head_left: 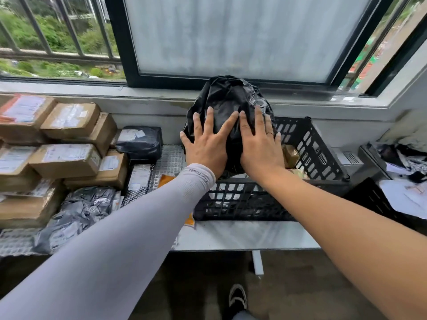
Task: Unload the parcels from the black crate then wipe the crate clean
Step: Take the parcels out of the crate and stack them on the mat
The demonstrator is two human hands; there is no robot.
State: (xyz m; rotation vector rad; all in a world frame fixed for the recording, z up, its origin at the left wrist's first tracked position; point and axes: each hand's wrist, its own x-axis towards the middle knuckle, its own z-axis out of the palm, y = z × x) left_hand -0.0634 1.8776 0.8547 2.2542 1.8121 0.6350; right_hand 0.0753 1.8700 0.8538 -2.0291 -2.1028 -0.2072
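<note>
Black bag parcel (227, 98): bulky, crinkled plastic, standing upright in the black crate (309, 148). Long axis vertical; its top rises well above the crate rim, up to the window sill (92, 92) behind. A shiny patch of clear tape shows on its upper right side.

Left hand (206, 144): fingers straight and spread, palm flat against the near face of the parcel, left half. Pale sleeve (129, 222) covers the forearm to the wrist.
Right hand (260, 144): also flat, fingers extended, pressing the right half; a ring on one finger. Index fingertips of both hands nearly meet. Neither hand curls round anything.

Crate: slotted walls, sits on a white table (242, 235) just under the window. Small brown boxes (290, 155) show inside it, to the right of the parcel; more packets are dimly visible through the near wall.

Left of crate: stacked cardboard boxes (65, 159) with labels, a dark mailer (141, 142), grey crumpled bags (80, 209), bubble-wrap packets (169, 158).

Right of crate: torn wrappers and papers (404, 192).

Below the table edge: a shoe (237, 296) on the floor.
</note>
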